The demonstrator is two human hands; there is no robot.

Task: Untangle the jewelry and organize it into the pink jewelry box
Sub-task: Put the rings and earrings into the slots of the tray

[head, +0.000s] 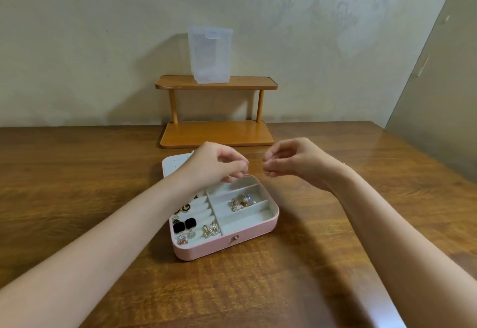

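Observation:
The pink jewelry box (224,246) lies open on the wooden table, its pale lid (171,166) flat behind it. Black square earrings (184,225), round black studs and sparkly gold earrings (211,230) sit in the left section. A tangled clump of gold and pearl pieces (241,202) rests in a right slot. My left hand (215,165) hovers over the box's back edge, fingers curled and pinched. My right hand (290,161) is just right of it, fingertips pinched on something tiny and gold-coloured. Whether a fine chain runs between the hands cannot be made out.
A two-tier wooden shelf (216,83) stands against the wall behind the box, with a translucent plastic container (209,55) on its top tier. The brown table (335,224) stretches to both sides; its right edge runs diagonally at the far right.

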